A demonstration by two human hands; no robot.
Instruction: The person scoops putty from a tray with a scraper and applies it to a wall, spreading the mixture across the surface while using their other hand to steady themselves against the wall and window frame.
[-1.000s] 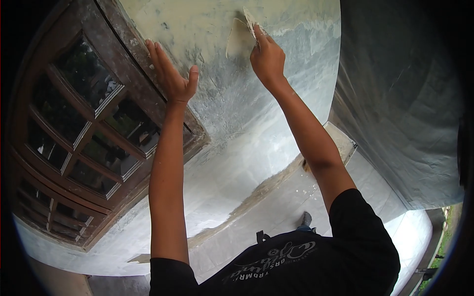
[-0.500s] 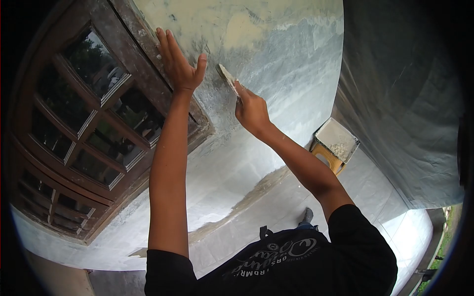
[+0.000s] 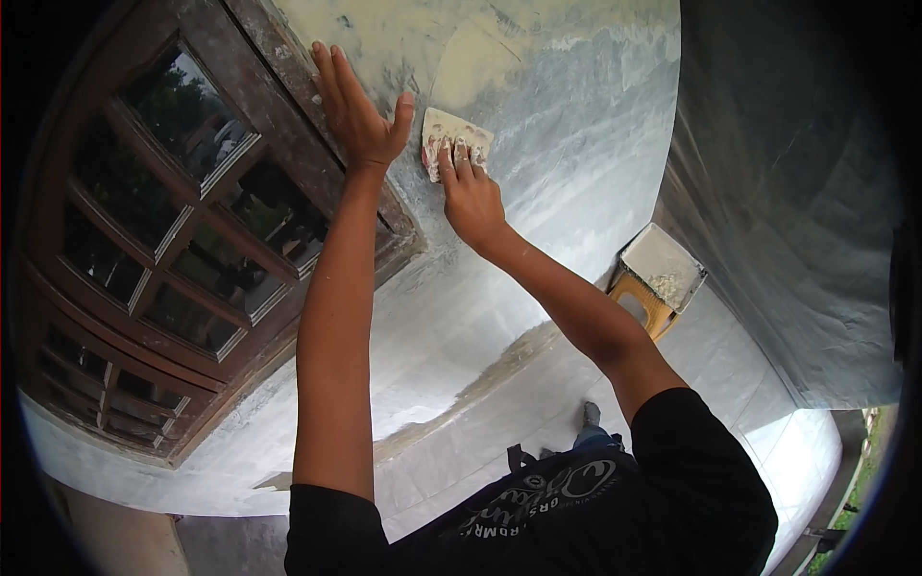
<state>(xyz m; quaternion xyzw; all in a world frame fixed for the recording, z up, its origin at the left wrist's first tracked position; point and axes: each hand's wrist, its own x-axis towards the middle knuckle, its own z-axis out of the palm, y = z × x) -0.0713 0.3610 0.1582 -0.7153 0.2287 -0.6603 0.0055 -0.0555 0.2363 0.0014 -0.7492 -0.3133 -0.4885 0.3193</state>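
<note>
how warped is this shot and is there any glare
Head view: strong fisheye bending, corners black, the brown paned frame bowed; head view: glare, the floor washing out near white at lower right; head view: dark glass panes carrying reflections.

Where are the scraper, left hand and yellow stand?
Scraper (image 3: 457,126): head view, on its pale flat face.
Left hand (image 3: 366,132): head view, on its back.
Yellow stand (image 3: 656,311): head view, on its side, right of the opening.
</note>
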